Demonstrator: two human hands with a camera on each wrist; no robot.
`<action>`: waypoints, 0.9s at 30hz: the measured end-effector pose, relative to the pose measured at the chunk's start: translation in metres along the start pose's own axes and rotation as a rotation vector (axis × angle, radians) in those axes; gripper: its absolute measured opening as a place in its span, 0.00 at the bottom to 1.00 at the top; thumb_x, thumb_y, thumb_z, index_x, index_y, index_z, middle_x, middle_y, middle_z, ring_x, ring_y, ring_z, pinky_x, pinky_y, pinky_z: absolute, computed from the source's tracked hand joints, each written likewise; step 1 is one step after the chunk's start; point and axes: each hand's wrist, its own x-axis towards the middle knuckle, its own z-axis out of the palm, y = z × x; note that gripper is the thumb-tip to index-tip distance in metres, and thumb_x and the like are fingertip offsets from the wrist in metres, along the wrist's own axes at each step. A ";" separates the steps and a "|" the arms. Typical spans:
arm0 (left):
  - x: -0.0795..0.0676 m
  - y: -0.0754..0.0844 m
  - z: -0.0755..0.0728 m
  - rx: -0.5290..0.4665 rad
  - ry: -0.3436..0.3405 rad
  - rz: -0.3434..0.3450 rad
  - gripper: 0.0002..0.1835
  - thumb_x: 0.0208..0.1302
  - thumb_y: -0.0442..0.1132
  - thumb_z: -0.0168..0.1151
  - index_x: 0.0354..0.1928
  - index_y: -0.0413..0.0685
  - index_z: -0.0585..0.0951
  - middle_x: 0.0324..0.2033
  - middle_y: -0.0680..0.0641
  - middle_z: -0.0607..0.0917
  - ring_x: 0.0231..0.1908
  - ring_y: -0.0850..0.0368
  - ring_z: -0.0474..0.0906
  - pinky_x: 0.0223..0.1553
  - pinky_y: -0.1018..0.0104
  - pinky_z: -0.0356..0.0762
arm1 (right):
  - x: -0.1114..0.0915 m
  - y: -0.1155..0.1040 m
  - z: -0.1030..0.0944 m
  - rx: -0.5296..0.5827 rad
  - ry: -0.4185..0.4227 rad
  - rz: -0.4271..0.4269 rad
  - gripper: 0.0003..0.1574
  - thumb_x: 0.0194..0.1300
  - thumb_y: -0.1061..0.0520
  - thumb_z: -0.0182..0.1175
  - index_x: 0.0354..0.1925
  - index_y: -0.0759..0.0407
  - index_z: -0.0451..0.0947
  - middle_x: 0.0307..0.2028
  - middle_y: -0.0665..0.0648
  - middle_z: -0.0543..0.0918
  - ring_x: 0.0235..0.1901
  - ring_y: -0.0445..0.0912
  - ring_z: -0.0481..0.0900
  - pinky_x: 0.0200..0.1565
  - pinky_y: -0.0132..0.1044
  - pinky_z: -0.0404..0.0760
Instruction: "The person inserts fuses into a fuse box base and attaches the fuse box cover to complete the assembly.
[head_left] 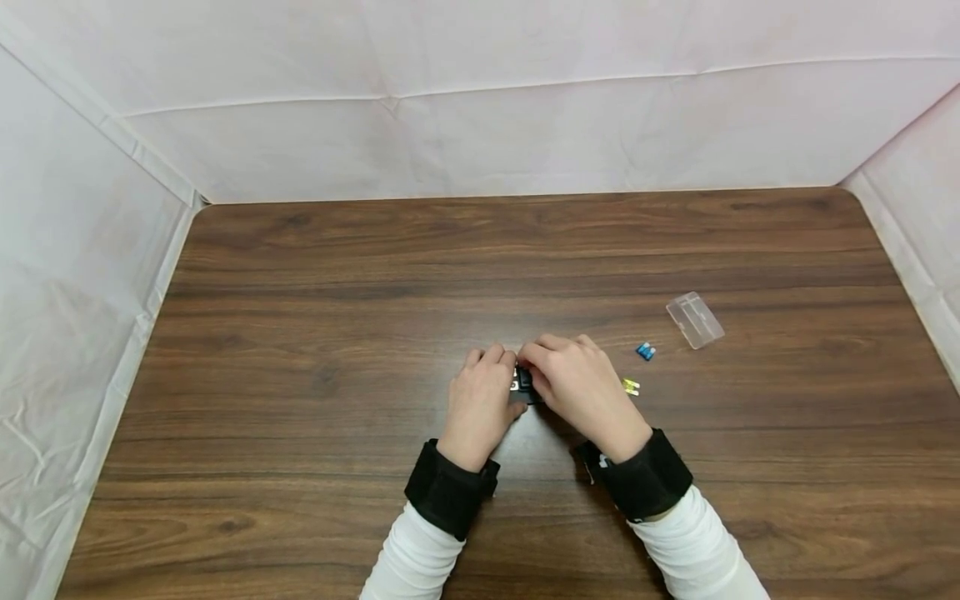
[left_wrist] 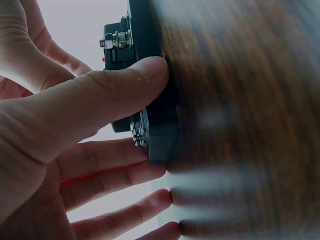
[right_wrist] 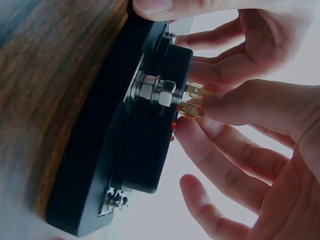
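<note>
A black fuse block [head_left: 524,398] with metal bolts and nuts along its edges lies on the table between the hands. My left hand [head_left: 480,404] holds it at its left end, thumb on the near side and fingers at the far side. Above the block's raised part, my right hand [head_left: 587,390] pinches an amber blade fuse [right_wrist: 191,109] between thumb and forefinger. Its prongs are at the top face; how deep they sit cannot be told. Small red parts [right_wrist: 174,126] show on that face. The head view hides the held fuse behind the right fingers.
To the right of the right hand lie a yellow blade fuse [head_left: 631,387] and blue blade fuses [head_left: 646,351]. A clear plastic cover [head_left: 695,320] rests farther right. White cloth walls [head_left: 480,142] stand behind and beside the brown wooden table [head_left: 337,292].
</note>
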 end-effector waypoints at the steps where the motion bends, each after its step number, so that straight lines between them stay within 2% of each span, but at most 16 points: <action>1: 0.000 0.000 0.000 -0.001 0.002 0.000 0.25 0.38 0.42 0.76 0.42 0.45 0.79 0.38 0.47 0.80 0.42 0.49 0.74 0.32 0.55 0.83 | 0.000 0.000 0.000 0.002 0.000 0.001 0.05 0.57 0.63 0.61 0.33 0.56 0.80 0.28 0.54 0.82 0.25 0.46 0.76 0.29 0.42 0.73; 15: 0.000 0.000 0.000 0.000 -0.003 0.001 0.26 0.38 0.42 0.76 0.43 0.44 0.79 0.39 0.47 0.80 0.43 0.49 0.74 0.33 0.54 0.82 | -0.001 0.001 0.001 0.011 0.006 0.011 0.07 0.57 0.62 0.62 0.37 0.56 0.79 0.29 0.54 0.82 0.27 0.46 0.77 0.28 0.40 0.71; 22: 0.000 0.000 -0.001 0.003 0.002 0.006 0.25 0.37 0.42 0.76 0.40 0.43 0.79 0.37 0.47 0.80 0.42 0.48 0.74 0.32 0.54 0.82 | 0.000 0.000 -0.002 0.026 0.031 0.005 0.03 0.58 0.62 0.61 0.33 0.55 0.77 0.26 0.52 0.78 0.24 0.45 0.71 0.26 0.39 0.67; 27: 0.000 0.000 -0.001 -0.001 0.002 0.008 0.25 0.38 0.42 0.76 0.41 0.44 0.79 0.37 0.46 0.80 0.42 0.48 0.74 0.32 0.54 0.82 | 0.000 0.000 -0.003 0.020 0.039 0.010 0.04 0.57 0.62 0.61 0.32 0.55 0.76 0.26 0.52 0.77 0.26 0.45 0.72 0.26 0.40 0.67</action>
